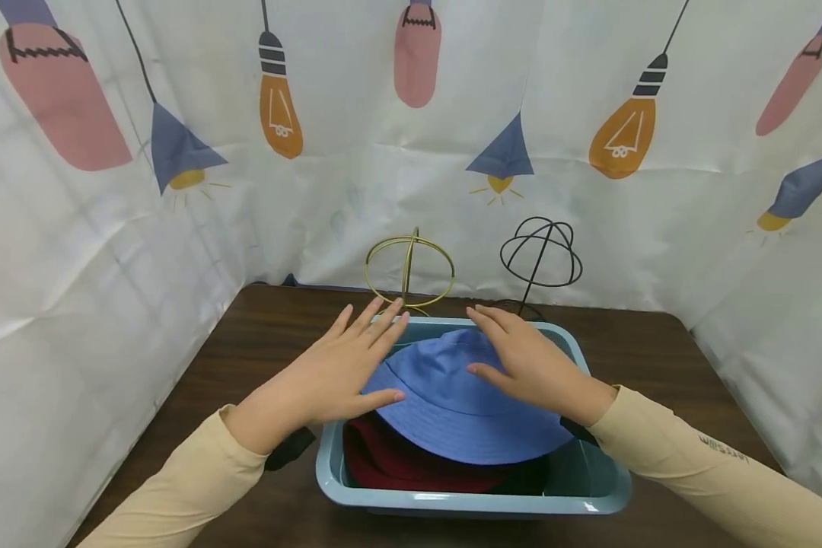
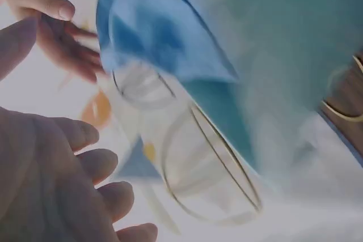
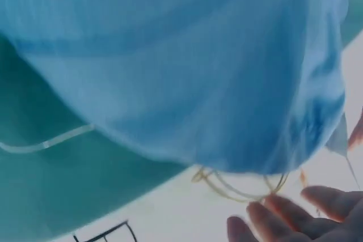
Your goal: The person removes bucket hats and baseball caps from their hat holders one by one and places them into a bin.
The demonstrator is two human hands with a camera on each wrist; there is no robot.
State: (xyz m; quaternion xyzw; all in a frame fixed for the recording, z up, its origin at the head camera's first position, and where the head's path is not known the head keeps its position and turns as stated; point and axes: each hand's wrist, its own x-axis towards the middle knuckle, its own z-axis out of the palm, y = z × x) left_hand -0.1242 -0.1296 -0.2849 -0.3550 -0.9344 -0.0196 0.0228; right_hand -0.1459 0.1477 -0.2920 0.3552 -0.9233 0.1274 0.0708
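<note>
A blue bucket hat [image 1: 445,403] lies on top in a light blue plastic basin [image 1: 473,502], over a dark red cloth item [image 1: 411,464] that shows only in part. My left hand [image 1: 345,369] hovers at the basin's left side, fingers spread and straight, holding nothing. On the other side my right hand [image 1: 530,365] is over the hat's right part, fingers extended and thumb apart. In the left wrist view the hat [image 2: 153,26] hangs past the fingertips of the left hand [image 2: 62,179]. The right wrist view has the hat [image 3: 198,77] filling the top, with the right hand [image 3: 306,219] below.
Behind the basin stand a gold wire hat stand [image 1: 411,262] and a black wire hat stand [image 1: 543,255]. Everything rests on a dark wooden table [image 1: 246,335]. A white curtain [image 1: 356,190] printed with lamps encloses the table's back and sides.
</note>
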